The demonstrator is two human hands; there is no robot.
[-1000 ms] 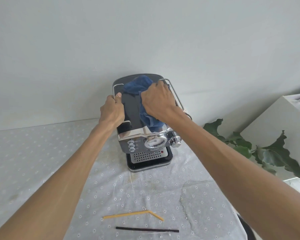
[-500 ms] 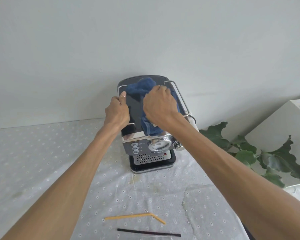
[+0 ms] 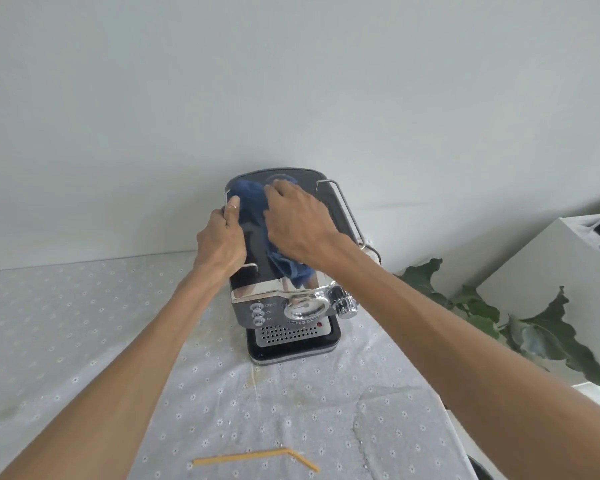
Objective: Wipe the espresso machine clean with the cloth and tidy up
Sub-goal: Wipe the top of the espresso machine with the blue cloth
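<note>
Right hand [image 3: 297, 221] presses cloth [image 3: 253, 206] on machine [image 3: 284, 306] top | left hand [image 3: 222, 242] grips rail | advice: overlapping strokes, firm brace

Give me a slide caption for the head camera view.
Right hand wipes espresso machine top with blue cloth; left hand steadies it.

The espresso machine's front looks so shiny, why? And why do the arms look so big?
Head view: the espresso machine has chrome that mirrors the bright room and the blue cloth; the wide-angle lens stretches the arms near the picture's edges.
</note>
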